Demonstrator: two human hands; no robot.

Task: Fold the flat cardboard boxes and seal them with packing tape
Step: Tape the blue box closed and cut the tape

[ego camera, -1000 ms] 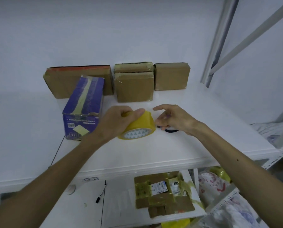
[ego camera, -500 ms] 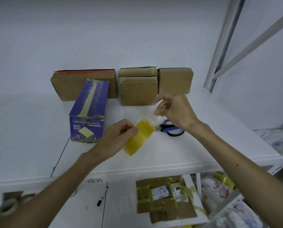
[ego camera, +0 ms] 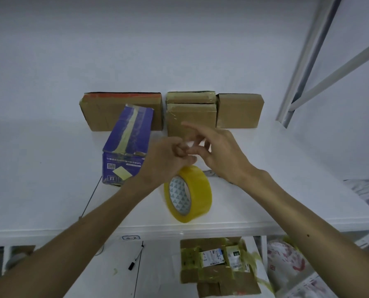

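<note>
Tape roll (ego camera: 198, 190) has sunk below left hand (ego camera: 166, 160) — grip unclear — right hand (ego camera: 224, 153) splayed.

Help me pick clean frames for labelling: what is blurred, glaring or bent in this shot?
Head view: fingers of the right hand smear with motion blur close to the left hand; the yellow tape roll is sharp, with mild sheen; wide-angle lens bows the table edge; light is dim and soft.
</note>
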